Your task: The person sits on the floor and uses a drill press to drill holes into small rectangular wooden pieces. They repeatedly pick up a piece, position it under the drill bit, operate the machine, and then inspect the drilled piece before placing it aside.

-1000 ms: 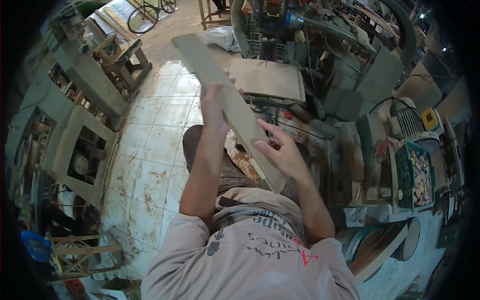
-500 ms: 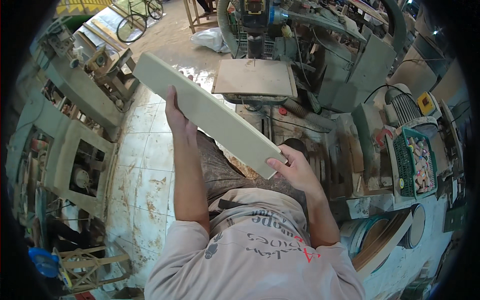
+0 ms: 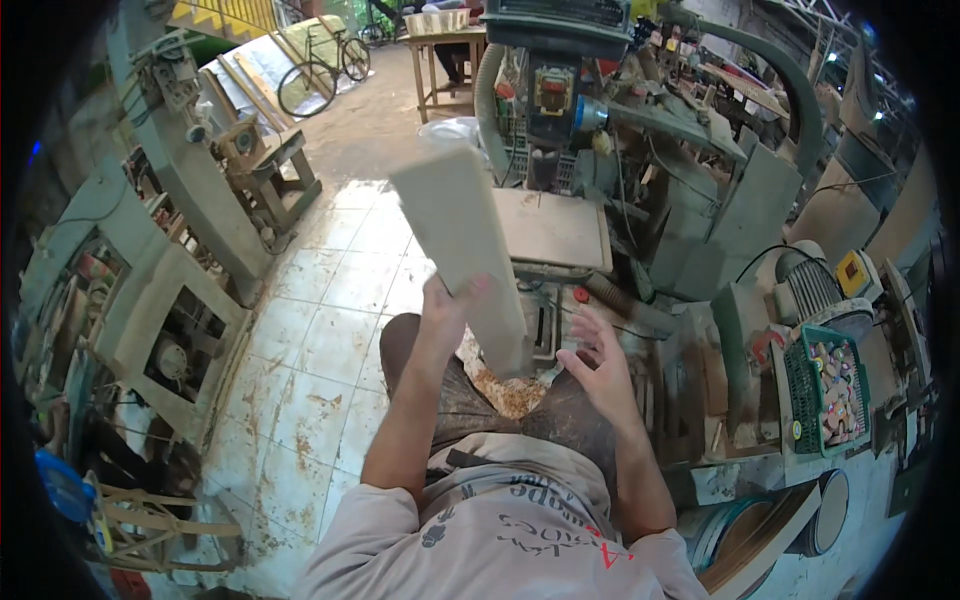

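Observation:
A long pale wooden board [image 3: 462,235] is held up in front of me, tilted, its upper end leaning left and blurred by motion. My left hand [image 3: 450,305] grips it near its lower half, thumb across the broad face. To the right of the board's lower end, my right hand [image 3: 597,365] is apart from it, fingers spread and nothing in them. Just beyond the board stands a drill press [image 3: 548,110] with a flat wooden table [image 3: 550,228], which the board partly overlaps in view.
To the right are an electric motor [image 3: 812,285] and a green basket [image 3: 815,440] of small wooden pieces. Buckets and curved wood [image 3: 765,540] stand below it. Dusty machines [image 3: 175,345] line the left. A bicycle [image 3: 310,85] stands farther off. Sawdust [image 3: 515,395] lies between my legs.
My right hand has let go of the board's lower end and opened. With my left hand still on it, the board has swung more upright and to the right.

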`<state>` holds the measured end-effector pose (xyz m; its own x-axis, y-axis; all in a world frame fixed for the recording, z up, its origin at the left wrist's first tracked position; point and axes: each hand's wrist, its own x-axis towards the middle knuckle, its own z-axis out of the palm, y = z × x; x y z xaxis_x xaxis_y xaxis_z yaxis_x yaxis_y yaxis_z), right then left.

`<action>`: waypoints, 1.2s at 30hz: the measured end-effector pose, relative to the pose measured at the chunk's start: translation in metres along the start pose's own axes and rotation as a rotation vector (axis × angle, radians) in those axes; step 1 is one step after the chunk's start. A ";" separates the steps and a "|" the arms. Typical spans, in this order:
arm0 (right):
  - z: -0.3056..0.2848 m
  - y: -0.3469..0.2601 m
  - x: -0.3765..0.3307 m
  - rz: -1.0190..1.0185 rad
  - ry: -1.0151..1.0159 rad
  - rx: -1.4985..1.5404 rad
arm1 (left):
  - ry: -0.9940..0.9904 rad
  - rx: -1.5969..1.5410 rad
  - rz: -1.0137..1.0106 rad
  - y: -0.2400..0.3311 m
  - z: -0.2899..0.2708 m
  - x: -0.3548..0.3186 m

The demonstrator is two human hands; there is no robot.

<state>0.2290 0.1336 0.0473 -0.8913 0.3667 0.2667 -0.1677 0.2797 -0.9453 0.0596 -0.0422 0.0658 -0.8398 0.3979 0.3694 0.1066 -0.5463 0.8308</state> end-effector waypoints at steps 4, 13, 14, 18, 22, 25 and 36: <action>-0.007 -0.055 0.018 -0.229 -0.007 0.155 | -0.229 0.184 -0.089 -0.007 0.015 -0.018; -0.023 -0.090 0.019 -0.165 -0.110 0.303 | -0.450 0.256 -0.189 -0.019 0.022 -0.033; -0.022 -0.090 0.017 -0.233 -0.081 0.269 | -0.465 0.269 -0.177 -0.017 0.023 -0.034; -0.014 -0.090 0.010 -0.417 0.029 0.113 | -0.496 0.204 -0.190 -0.016 0.025 -0.032; -0.010 -0.092 0.008 -0.535 0.073 -0.057 | -0.469 0.125 -0.208 -0.015 0.030 -0.028; -0.006 -0.108 0.002 -0.646 0.040 -0.182 | -0.424 0.167 -0.152 -0.017 0.031 -0.030; 0.023 -0.125 -0.024 -1.048 -0.154 -0.498 | -0.344 0.286 0.053 -0.020 0.017 -0.032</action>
<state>0.2616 0.0699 0.1547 -0.4621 -0.3520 0.8140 -0.6979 0.7106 -0.0889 0.0932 -0.0312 0.0450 -0.6088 0.6231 0.4911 0.3279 -0.3661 0.8709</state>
